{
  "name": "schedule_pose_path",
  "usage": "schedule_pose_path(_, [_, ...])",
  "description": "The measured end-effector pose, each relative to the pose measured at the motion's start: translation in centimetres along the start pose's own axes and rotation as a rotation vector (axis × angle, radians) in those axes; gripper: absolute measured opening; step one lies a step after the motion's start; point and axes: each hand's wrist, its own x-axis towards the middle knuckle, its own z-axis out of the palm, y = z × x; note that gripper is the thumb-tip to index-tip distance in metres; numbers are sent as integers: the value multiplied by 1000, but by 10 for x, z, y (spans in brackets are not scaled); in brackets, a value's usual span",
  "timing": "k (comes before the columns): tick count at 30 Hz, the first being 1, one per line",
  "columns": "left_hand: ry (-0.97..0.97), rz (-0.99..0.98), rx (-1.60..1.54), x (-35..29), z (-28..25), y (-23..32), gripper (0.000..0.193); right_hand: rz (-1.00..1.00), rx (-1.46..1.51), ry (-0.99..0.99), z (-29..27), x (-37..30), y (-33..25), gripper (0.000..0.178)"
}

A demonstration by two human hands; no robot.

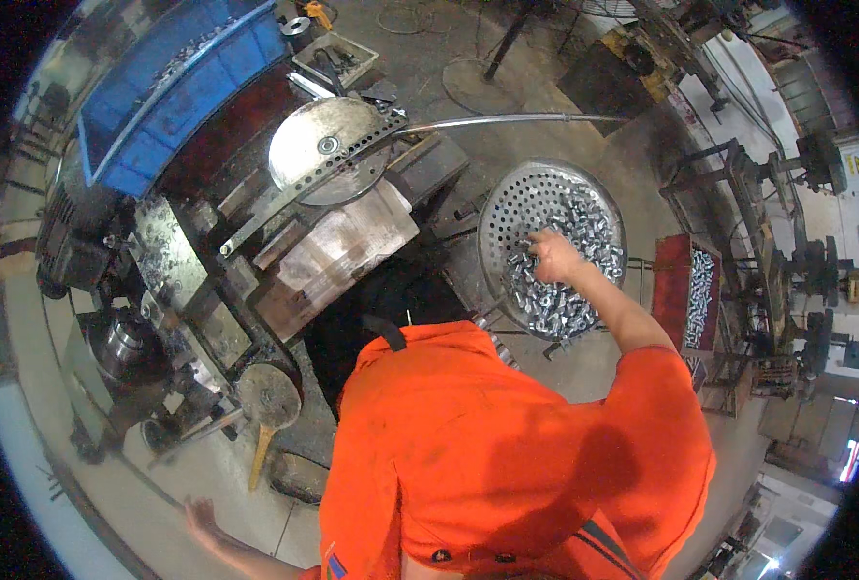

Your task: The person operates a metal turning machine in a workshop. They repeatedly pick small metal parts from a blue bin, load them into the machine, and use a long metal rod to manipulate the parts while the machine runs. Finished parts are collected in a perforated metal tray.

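My right hand [554,257] reaches into a round perforated metal bowl [513,200] at the right. The bowl holds a heap of small shiny metal parts [567,302]. The fingers are curled down at the heap's left side, and what lies between them, if anything, is too small to make out. Low at the left, away from the machine, my left hand [200,519] hangs out to the side with its fingers apart and nothing in it.
A machine with a large metal disc [299,145] and a perforated bar stands ahead. A long rod [516,120] extends right from it. Beyond sits a blue bin [173,126]. A red tray [674,280] of metal parts lies right of the bowl. A round-headed wooden-handled tool [261,454] is at left.
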Motion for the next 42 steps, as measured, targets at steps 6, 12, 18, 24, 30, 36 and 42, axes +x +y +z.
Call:
schedule_pose_path(6, [-66,27,3,11,-5,-4,38,78,16,2,-6,-4,-8,34])
schedule_pose_path(12, [-275,134,53,10,-42,-18,36,151,136,103,-1,11,-9,32])
schedule_pose_path(18, [-120,306,130,-60,23,-1,41,189,295,122,-31,11,-21,36])
schedule_pose_path(24, [-115,398,267,-91,52,16,41,-374,494,405,-163,83,-149,38])
schedule_pose_path(30, [113,510,859,-119,49,16,40,-1197,495,397,-285,149,-379,46])
schedule_pose_path(36, [252,438,1092,-175,42,0,43,-1141,44,297,-280,217,-502,27])
schedule_pose_path(42, [462,479,1010,-179,40,-40,37,-1125,116,254,-258,236,-530,23])
